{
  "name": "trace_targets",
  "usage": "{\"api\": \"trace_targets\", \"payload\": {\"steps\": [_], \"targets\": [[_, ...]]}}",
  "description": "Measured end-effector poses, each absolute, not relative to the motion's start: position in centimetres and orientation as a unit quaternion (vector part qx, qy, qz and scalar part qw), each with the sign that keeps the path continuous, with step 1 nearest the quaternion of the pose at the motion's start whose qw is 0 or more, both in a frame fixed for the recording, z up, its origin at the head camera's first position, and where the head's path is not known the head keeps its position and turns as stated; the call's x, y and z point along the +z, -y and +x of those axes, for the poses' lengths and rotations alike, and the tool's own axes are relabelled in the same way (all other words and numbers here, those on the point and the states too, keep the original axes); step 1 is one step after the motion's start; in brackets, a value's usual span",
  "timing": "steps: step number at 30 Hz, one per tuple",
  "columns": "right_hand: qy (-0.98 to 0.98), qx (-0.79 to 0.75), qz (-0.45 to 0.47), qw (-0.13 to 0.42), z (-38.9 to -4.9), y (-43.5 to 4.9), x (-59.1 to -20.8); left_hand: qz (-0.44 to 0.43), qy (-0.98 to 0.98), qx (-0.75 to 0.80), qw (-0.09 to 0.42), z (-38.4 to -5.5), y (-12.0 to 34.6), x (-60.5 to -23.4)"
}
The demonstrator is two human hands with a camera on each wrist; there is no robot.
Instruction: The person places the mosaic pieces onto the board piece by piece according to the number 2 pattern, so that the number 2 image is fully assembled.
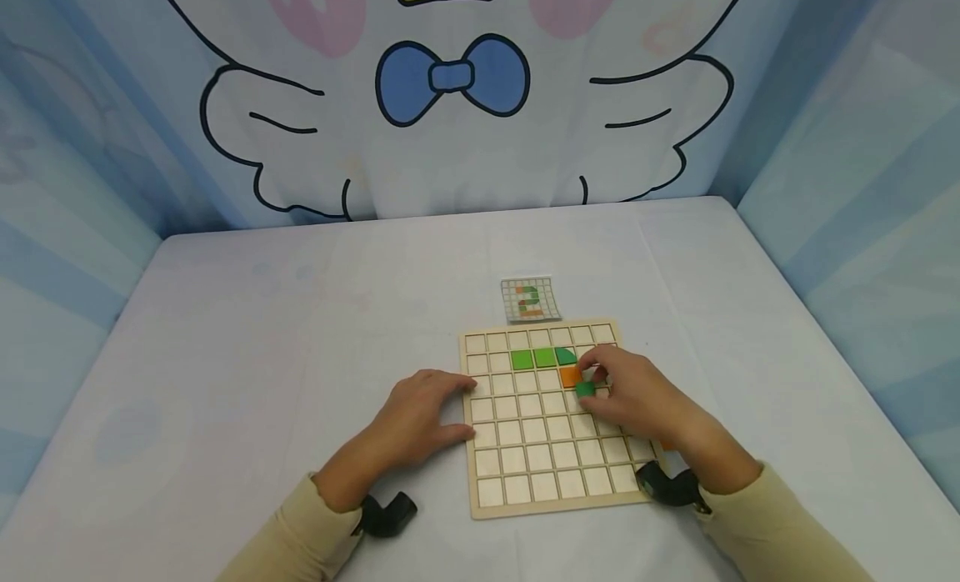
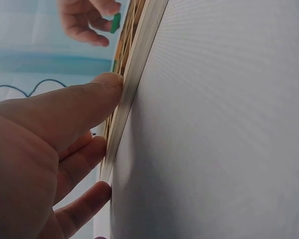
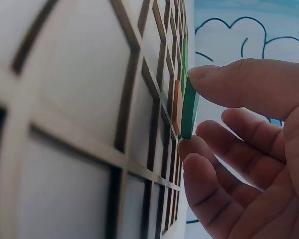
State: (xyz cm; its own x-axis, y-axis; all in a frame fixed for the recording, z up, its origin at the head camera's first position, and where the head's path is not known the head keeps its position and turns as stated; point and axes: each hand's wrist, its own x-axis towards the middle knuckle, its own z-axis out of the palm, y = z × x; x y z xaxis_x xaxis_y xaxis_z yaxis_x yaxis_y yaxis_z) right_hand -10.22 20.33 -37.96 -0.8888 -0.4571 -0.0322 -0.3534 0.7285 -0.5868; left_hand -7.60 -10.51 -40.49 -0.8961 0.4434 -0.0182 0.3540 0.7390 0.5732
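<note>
A wooden grid board [image 1: 555, 509] lies on the table. My left hand [image 1: 420, 419] rests at its left edge, thumb and fingertips against the rim, as the left wrist view also shows. Over the right part of the grid, my right hand [image 1: 637, 390] pinches a dark green tile [image 3: 190, 107] between thumb and fingers. That tile is held up beside an orange tile [image 1: 570, 376]. In the row above, two light green square tiles [image 1: 533, 358] sit side by side, followed by a dark green tile with a rounded corner [image 1: 565, 356].
A small printed card [image 1: 529, 298] with a coloured grid pattern lies just behind the board. Something orange [image 1: 667, 445] shows partly under the right wrist, at the board's right side. A patterned curtain [image 1: 465, 165] stands behind the white-covered table [image 1: 300, 357].
</note>
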Motion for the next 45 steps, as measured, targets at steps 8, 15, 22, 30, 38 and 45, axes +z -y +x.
{"api": "trace_targets", "payload": {"steps": [8,15,22,30,38,45], "targets": [[-0.924,-0.302,-0.215,0.093,-9.9,-20.0,-38.1,0.213,-0.929,0.294,0.078,-7.6,10.5,-40.6],[-0.925,-0.289,-0.224,0.098,-9.9,-19.9,-38.2,0.219,-0.927,0.295,0.072,-7.5,10.6,-40.6],[-0.927,-0.279,-0.230,0.096,-9.8,-19.7,-38.2,0.221,-0.927,0.295,0.071,-7.5,10.6,-40.6],[-0.931,-0.269,-0.225,0.101,-9.6,-19.4,-38.0,0.223,-0.928,0.290,0.069,-7.5,10.6,-40.6],[-0.925,-0.280,-0.232,0.112,-9.6,-19.3,-38.0,0.230,-0.926,0.294,0.061,-7.4,10.7,-40.7],[-0.930,-0.263,-0.232,0.108,-9.7,-19.2,-38.0,0.228,-0.926,0.296,0.062,-7.5,10.7,-40.7]]}}
